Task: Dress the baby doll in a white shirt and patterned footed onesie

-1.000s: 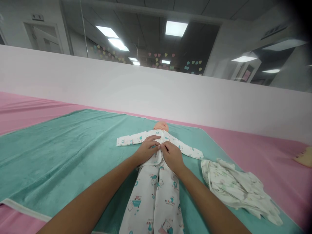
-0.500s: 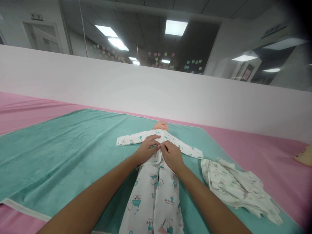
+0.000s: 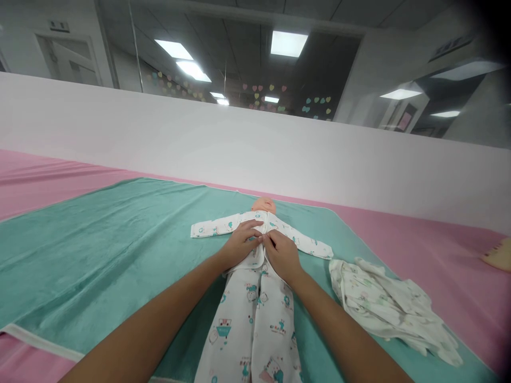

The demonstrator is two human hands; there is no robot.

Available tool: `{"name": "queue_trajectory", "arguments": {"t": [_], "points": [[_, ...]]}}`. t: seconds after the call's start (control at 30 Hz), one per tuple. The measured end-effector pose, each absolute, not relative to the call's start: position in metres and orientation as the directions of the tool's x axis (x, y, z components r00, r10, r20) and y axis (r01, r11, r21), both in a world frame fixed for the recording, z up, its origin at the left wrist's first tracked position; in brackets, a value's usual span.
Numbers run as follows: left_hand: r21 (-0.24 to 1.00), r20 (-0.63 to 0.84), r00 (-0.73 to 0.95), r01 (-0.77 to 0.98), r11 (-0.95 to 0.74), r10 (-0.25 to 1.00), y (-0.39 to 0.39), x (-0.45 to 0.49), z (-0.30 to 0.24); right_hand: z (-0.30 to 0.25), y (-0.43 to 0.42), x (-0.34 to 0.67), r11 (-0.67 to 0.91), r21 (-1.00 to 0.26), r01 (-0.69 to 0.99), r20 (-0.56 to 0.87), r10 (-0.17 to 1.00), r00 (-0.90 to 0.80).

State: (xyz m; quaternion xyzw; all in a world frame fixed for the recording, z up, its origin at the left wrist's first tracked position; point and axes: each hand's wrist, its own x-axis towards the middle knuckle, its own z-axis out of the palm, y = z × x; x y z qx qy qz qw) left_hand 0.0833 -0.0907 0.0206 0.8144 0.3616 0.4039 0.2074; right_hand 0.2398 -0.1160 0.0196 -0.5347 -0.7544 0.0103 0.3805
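Note:
A baby doll (image 3: 264, 205) lies on its back, head away from me, its arms spread out to both sides. It wears a white printed long-sleeved jacket (image 3: 217, 227) and matching trousers (image 3: 235, 324). My left hand (image 3: 241, 244) rests on the jacket's chest, its thumb and fingertips pinching the front edge. Close against it, my right hand (image 3: 283, 256) is closed, thumb and fingers gripping the other front edge at the middle. The fingertips meet there, and any fastener between them is hidden. Below the hands the jacket's lower hem hangs slightly apart over the trousers.
Under the doll is a teal blanket (image 3: 120, 244) with a white border, spread over a pink sheet (image 3: 419, 234). A crumpled white printed garment (image 3: 391, 308) lies to the right. A beige object (image 3: 499, 255) shows at the right edge. A white wall panel (image 3: 239, 149) runs behind.

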Motion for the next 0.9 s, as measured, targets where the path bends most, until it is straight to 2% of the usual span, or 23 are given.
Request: {"name": "queue_trajectory", "arguments": {"t": [0.9], "points": [[0.622,0.503,0.406,0.444,-0.645,0.763,-0.0925,0.0854,0.0219,0.0201,-0.1169,0.2396,0.426,-0.416,0.804,0.570,0.810,-0.134]]}}
